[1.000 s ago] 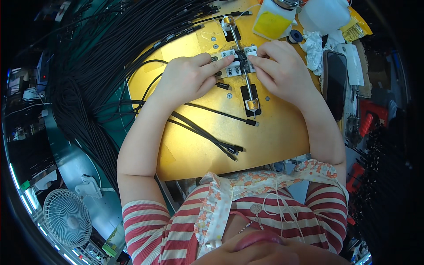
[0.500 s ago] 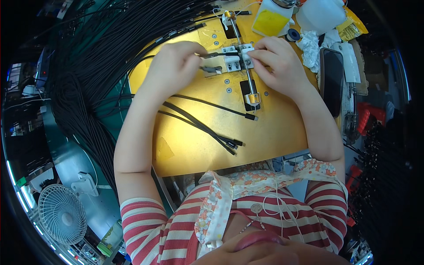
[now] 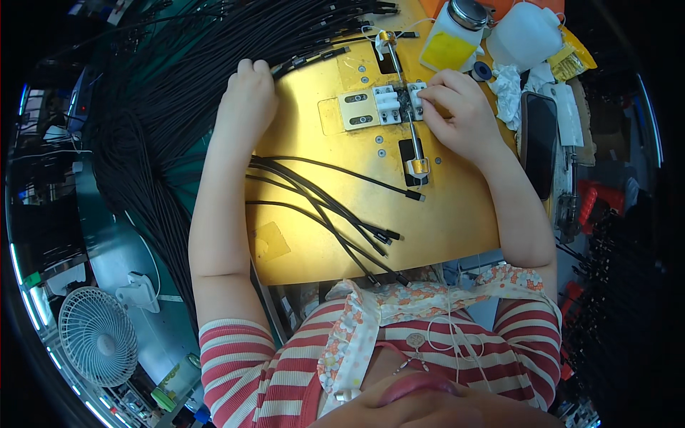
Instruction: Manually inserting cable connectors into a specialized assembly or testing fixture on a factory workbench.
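My left hand point(image 3: 247, 96) is closed, its fingers curled beside the ends of a bundle of black cables point(image 3: 178, 71); what it grips, if anything, is hidden. My right hand point(image 3: 459, 110) has its bent fingertips on the right white block point(image 3: 418, 101) of a small fixture. Facing it is a left white block point(image 3: 387, 105), joined to a slotted metal plate point(image 3: 359, 109). A metal rod point(image 3: 416, 139) with brass-coloured ends runs between the blocks. No cable lies in the fixture. Several loose black cables point(image 3: 335, 207) with plug ends lie on the gold work plate point(image 3: 457, 214), nearer to me.
At the back right stand a jar with a yellow label point(image 3: 451, 36) and a white plastic bottle point(image 3: 524, 36). Crumpled tissue point(image 3: 506, 96) and a dark phone point(image 3: 539, 143) lie along the right side. A white fan point(image 3: 100, 335) is at lower left.
My left hand has moved left from the fixture to the cable bundle. The cable that was across the fixture is gone from it, and more cables lie on the near plate. My right hand stays by the block.
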`<state>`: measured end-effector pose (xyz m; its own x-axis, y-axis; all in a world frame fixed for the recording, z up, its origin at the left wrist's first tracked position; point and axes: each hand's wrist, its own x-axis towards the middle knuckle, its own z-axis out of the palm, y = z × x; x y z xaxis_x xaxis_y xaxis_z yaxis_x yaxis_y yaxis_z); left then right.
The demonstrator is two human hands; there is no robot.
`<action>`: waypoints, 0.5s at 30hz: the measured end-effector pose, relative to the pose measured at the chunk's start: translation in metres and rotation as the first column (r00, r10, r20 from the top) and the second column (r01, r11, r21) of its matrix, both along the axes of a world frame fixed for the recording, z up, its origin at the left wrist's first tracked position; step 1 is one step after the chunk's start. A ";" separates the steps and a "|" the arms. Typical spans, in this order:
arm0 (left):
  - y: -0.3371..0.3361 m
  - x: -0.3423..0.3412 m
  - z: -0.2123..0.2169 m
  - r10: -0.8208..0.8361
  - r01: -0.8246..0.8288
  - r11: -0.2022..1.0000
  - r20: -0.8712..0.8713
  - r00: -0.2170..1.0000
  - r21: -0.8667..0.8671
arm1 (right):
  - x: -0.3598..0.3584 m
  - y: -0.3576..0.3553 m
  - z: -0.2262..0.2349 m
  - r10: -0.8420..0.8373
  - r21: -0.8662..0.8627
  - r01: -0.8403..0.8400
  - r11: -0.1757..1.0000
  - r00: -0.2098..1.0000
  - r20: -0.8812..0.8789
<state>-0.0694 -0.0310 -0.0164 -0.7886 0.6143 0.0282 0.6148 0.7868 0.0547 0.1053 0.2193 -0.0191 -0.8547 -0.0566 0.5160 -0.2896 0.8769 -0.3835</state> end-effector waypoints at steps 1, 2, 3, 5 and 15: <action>-0.002 -0.006 0.000 -0.028 0.027 1.000 0.035 0.999 0.016 | 0.000 0.001 0.000 -0.003 0.001 0.003 1.000 1.000 -0.001; -0.002 -0.006 -0.002 -0.030 0.030 0.999 0.034 0.999 0.016 | 0.000 0.001 0.000 -0.006 0.009 0.006 1.000 1.000 0.002; 0.001 0.000 0.003 -0.017 0.020 0.999 0.091 0.996 -0.037 | 0.001 0.002 0.000 -0.008 0.015 0.008 1.000 1.000 0.006; 0.003 0.005 0.009 0.001 0.013 0.996 0.145 0.989 -0.092 | 0.001 0.001 0.000 -0.008 0.010 0.008 1.000 1.000 0.013; 0.016 0.054 0.048 -0.301 0.356 0.782 -0.190 0.935 0.512 | 0.002 0.001 0.000 -0.015 0.006 0.015 1.000 1.000 0.000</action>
<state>-0.0155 -0.0153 0.0321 -0.5188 0.7022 0.4876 0.8541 0.4005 0.3319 0.1070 0.2208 -0.0192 -0.8554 -0.0467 0.5158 -0.2762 0.8836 -0.3780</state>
